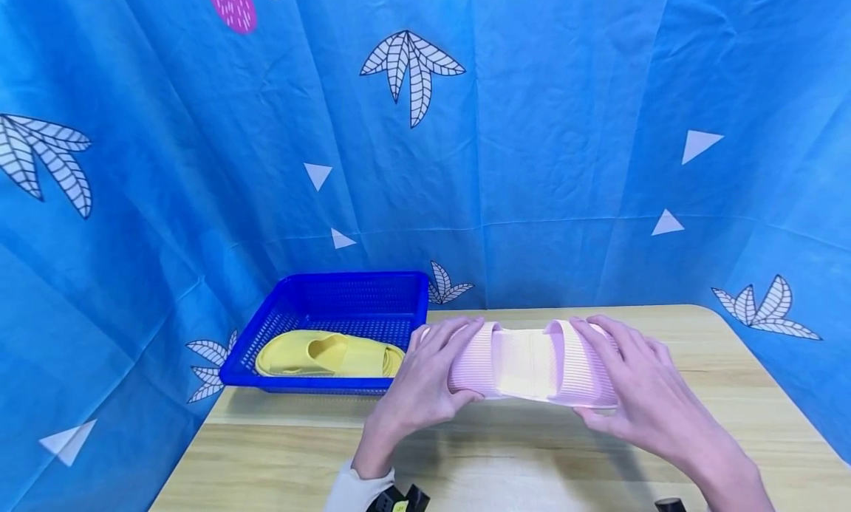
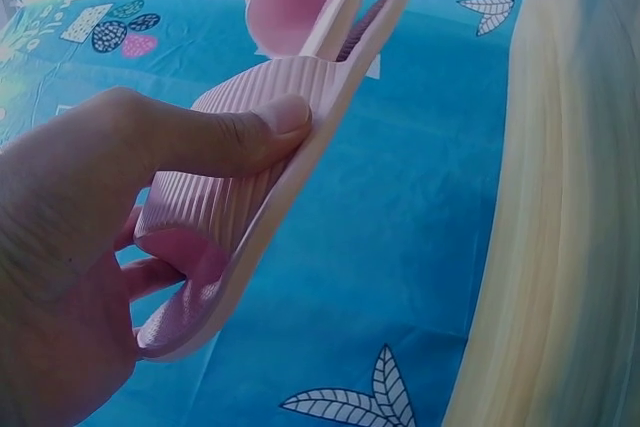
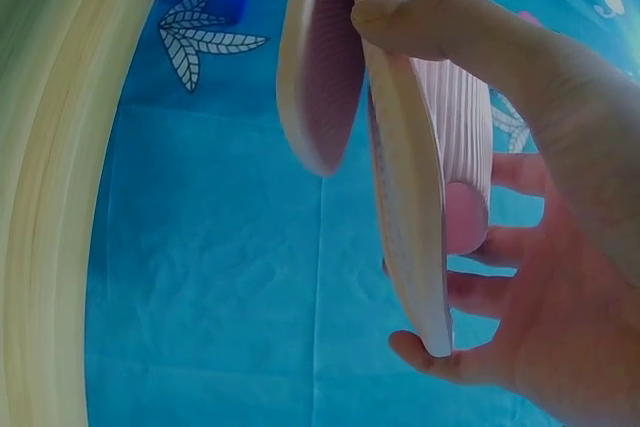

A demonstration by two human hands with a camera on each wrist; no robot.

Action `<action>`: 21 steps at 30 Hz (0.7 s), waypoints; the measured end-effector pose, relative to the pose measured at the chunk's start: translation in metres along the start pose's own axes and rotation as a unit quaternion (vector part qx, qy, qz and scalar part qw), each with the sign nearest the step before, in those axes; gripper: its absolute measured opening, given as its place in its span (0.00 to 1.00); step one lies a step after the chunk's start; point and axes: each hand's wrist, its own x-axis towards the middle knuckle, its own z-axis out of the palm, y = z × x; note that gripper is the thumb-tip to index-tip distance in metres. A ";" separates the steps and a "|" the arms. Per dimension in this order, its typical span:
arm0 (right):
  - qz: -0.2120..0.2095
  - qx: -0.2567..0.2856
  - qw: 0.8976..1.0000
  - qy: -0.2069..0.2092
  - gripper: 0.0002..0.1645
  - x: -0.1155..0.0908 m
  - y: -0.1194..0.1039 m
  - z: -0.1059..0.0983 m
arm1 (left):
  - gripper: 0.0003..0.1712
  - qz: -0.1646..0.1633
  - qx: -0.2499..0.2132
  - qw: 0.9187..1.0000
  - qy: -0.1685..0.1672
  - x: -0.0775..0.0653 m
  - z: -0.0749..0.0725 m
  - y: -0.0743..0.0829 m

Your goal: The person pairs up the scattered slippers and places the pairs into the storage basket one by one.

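Two pink slippers with ribbed straps are held up over the table, heel ends together in the middle. My left hand (image 1: 425, 379) grips the left pink slipper (image 1: 473, 363); in the left wrist view its thumb presses across the ribbed strap (image 2: 240, 187). Around the right pink slipper (image 1: 586, 368) curls my right hand (image 1: 641, 390). The right wrist view shows that thumb on the slipper's side edge, with fingers behind the sole (image 3: 405, 197). The other slipper's sole (image 3: 320, 77) hangs beside it there. In the head view the heels look overlapped; whether they touch I cannot tell.
A blue plastic basket (image 1: 359, 275) stands at the back left of the wooden table (image 1: 279, 453). Inside it lies a yellow slipper (image 1: 355, 355), partly hidden by my left hand. Behind the table hangs a blue patterned curtain (image 1: 552, 128).
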 end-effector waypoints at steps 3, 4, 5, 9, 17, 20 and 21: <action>-0.002 0.002 1.000 0.002 0.70 0.001 -0.001 0.001 | 0.63 0.003 -0.004 1.000 -0.003 0.001 0.002 0.002; -0.003 0.002 1.000 0.001 0.69 0.001 -0.002 0.002 | 0.63 0.003 -0.005 1.000 -0.005 0.001 0.002 0.002; -0.003 0.003 1.000 0.001 0.69 0.001 -0.003 0.002 | 0.63 0.004 -0.006 1.000 -0.005 0.001 0.003 0.003; -0.005 0.002 1.000 0.000 0.69 0.001 -0.005 0.004 | 0.62 0.007 -0.006 1.000 -0.007 0.001 0.005 0.004; -0.010 -0.001 1.000 0.001 0.69 0.003 -0.008 0.008 | 0.61 0.008 0.001 1.000 -0.013 0.002 0.007 0.007; -0.010 -0.002 1.000 0.001 0.69 0.002 -0.008 0.010 | 0.62 0.006 0.000 1.000 -0.018 0.002 0.007 0.008; -0.009 -0.002 1.000 0.001 0.69 0.002 -0.009 0.010 | 0.62 0.005 0.000 1.000 -0.019 0.002 0.007 0.008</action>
